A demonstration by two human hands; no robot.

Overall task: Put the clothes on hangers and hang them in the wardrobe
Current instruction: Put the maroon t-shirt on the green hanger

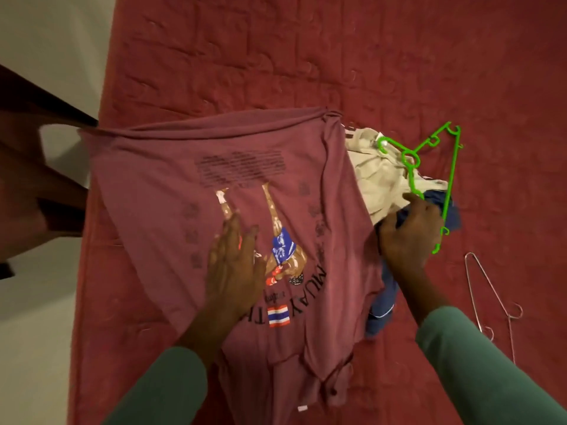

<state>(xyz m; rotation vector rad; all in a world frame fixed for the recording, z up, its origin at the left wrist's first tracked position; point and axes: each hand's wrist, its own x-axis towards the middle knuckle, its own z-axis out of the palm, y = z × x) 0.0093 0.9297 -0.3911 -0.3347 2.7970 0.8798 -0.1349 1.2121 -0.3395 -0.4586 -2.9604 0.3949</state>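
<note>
A maroon T-shirt (159, 191) with a printed fighter and a striped flag lies spread on the red quilted bed (306, 50), neck end toward me. My left hand (234, 268) rests flat on the print with straight fingers. My right hand (408, 231) sits at the shirt's right edge, fingers curled into a dark blue garment (385, 305). A beige garment (377, 176) lies crumpled behind it. A green plastic hanger (449, 179) lies over both garments, just right of my right hand.
A thin wire hanger (481, 299) lies on the bed to the right of my right forearm. Dark brown furniture (36, 179) stands at the left over a pale floor (33, 317). The bed's left edge runs down past the shirt.
</note>
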